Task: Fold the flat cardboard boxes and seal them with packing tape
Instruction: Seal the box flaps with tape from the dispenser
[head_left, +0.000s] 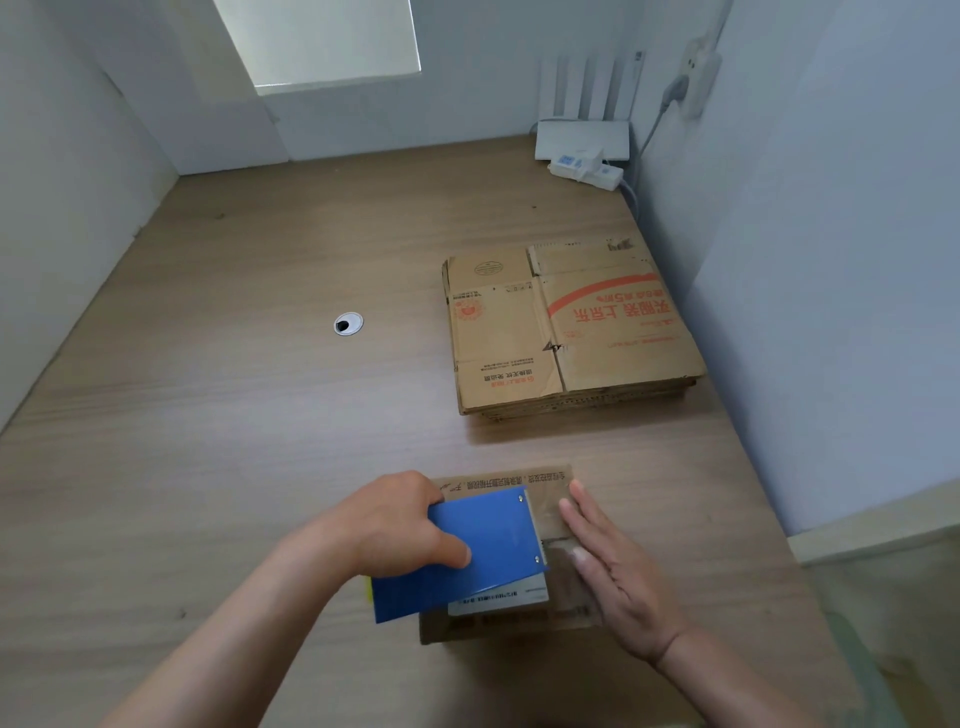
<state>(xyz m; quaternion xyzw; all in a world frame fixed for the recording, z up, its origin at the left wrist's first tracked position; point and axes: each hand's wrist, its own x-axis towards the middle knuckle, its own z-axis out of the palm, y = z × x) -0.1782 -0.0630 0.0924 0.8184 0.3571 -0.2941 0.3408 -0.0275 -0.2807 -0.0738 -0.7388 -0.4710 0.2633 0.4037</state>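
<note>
Folded cardboard box (519, 623) at lower centre of frame, left hand (400, 525) gripping blue tape dispenser (483, 551) on its top, right hand (618, 577) flat with fingers straight against its right side, stack of flat cardboard boxes (566, 332) at centre right.

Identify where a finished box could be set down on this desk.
Free: the wide wooden stretch left of the stack of flat brown cardboard boxes, around the round silver cable grommet. Crowded: the far right corner with the white router.

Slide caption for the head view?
Left hand grips blue tape dispenser on cardboard box; right hand flat on it; flat-box stack beyond.
</note>
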